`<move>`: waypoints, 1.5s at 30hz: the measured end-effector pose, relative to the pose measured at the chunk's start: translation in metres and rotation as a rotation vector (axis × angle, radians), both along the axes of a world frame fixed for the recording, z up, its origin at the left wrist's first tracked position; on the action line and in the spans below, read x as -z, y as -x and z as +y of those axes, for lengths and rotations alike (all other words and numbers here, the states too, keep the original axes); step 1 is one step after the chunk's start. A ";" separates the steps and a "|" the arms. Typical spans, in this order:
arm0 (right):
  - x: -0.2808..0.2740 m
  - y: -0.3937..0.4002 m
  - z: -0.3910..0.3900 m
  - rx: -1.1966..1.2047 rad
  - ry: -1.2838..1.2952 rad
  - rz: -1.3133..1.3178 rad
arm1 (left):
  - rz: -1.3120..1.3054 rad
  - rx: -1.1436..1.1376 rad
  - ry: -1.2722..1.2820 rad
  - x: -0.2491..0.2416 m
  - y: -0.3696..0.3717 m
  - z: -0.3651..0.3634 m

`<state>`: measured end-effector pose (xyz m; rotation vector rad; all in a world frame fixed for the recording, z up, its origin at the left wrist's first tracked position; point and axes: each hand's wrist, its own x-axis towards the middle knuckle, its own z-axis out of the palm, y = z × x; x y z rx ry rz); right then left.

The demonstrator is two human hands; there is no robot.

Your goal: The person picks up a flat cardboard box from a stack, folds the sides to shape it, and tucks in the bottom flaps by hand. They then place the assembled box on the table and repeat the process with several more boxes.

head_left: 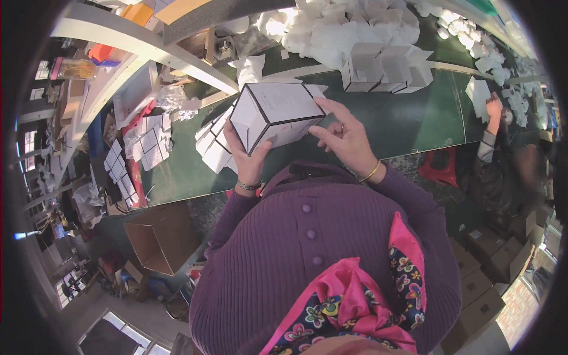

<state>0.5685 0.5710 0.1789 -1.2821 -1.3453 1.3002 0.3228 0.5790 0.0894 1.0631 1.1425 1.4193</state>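
Note:
A white cardboard box (284, 109) with black edges is held tilted above the green table, its closed end toward the left. My left hand (248, 161) grips that end from below, with the thumb on the near side and the fingers partly hidden behind it. At the other end, my right hand (350, 142) has its index finger on a flap and its thumb by the lower edge. Flat white box blanks (214, 142) with black lines lie beneath and to the left of the held box. What is inside the box is hidden.
On the green table (408, 121) stand several open white boxes (387, 70), with a heap of white packing pieces (349, 23) behind. More flat blanks (151, 142) lie left. An open brown carton (163, 236) is below the table edge. Another person (503, 171) works at right.

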 end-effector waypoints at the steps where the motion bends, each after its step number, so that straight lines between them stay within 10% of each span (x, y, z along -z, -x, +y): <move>1: 0.003 -0.001 0.003 0.160 0.018 -0.008 | -0.030 -0.047 -0.012 0.000 -0.004 0.002; 6: 0.016 0.004 0.017 0.264 0.347 0.226 | -0.312 -0.057 -0.034 -0.002 -0.004 0.013; 12: 0.049 0.019 0.047 -0.006 0.291 0.260 | -0.017 0.109 0.178 0.039 0.008 0.009; 18: 0.165 -0.023 0.095 -0.088 -0.556 -1.096 | 0.473 -0.052 0.502 0.074 0.045 0.007; 27: 0.233 -0.076 0.121 -0.265 -0.319 -1.617 | 0.933 -0.109 0.433 0.136 0.115 0.009; 36: 0.198 -0.062 0.072 0.028 -0.361 -1.379 | 1.434 0.209 0.537 0.146 0.134 0.080; 45: 0.204 0.009 0.016 -0.177 -0.083 -1.003 | 1.460 0.289 0.519 0.148 0.123 0.088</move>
